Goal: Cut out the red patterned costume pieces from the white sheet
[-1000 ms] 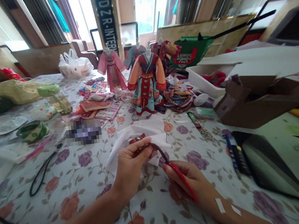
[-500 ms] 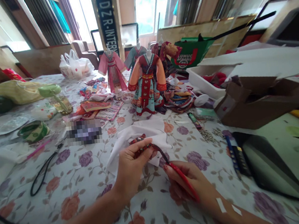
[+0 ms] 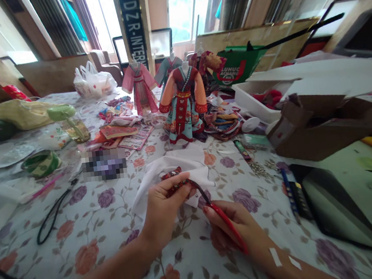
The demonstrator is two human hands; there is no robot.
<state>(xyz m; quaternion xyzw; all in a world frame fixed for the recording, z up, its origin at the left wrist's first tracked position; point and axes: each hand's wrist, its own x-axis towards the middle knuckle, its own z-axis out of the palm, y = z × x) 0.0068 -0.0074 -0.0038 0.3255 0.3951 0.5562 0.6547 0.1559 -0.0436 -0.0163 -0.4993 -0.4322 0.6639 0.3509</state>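
Note:
My left hand pinches a narrow red patterned fabric trim against a crumpled white cloth lying on the floral tablecloth. My right hand grips a slim red-handled tool, and its thin dark tip reaches up to the trim near my left fingers. Beyond the cloth stands a doll-sized red and teal Chinese-style robe on a white stand, with a pink robe and a teal robe behind it.
Fabric scraps and papers lie around the robes. A black cord and green ribbon roll lie to the left. To the right are a brown cardboard box, white tray, blue pen and dark tablet.
The view has drifted very slightly. Both hands and the things they hold stay in nearly the same place.

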